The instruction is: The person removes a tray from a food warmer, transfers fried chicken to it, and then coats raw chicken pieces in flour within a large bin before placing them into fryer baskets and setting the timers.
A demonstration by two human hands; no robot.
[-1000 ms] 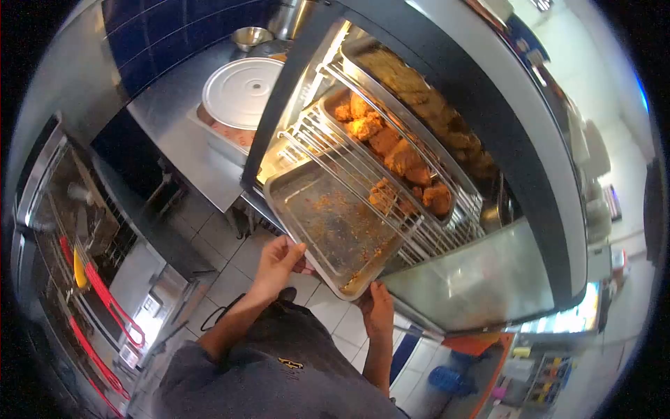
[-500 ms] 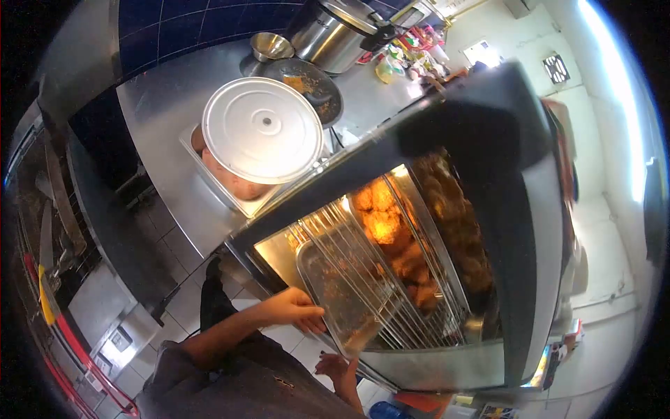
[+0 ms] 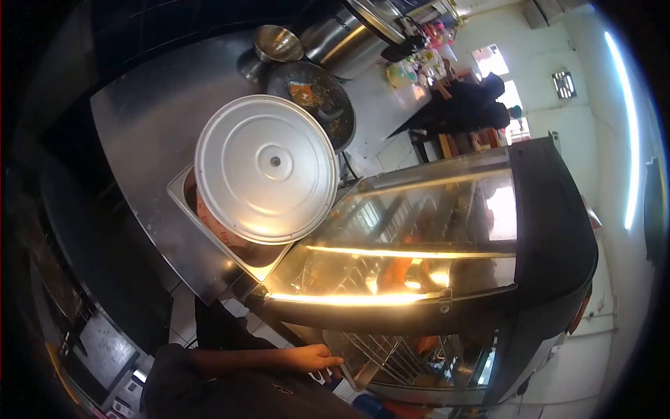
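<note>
My left hand (image 3: 313, 359) is low in the view, beside the metal tray (image 3: 361, 374) at the lower opening of the glass-sided food warmer (image 3: 419, 312). Its fingers are loosely bent and apart, with the fingertips right at the tray's edge. Above the tray inside the warmer runs a wire rack (image 3: 391, 353), and orange-brown food (image 3: 424, 344) shows behind it. My right hand is out of the picture.
On the steel counter (image 3: 157, 119), a round lid (image 3: 265, 167) covers part of a rectangular pan (image 3: 262, 269). Behind it are a dark frying pan (image 3: 338, 119), a metal bowl (image 3: 279, 43) and a large pot (image 3: 349, 42). A dark-clothed person (image 3: 460, 105) is farther back.
My view has swung upward, so the warmer's lit top now shows and its lower opening sits near the bottom. My right hand has left the view; my left hand stays by the tray.
</note>
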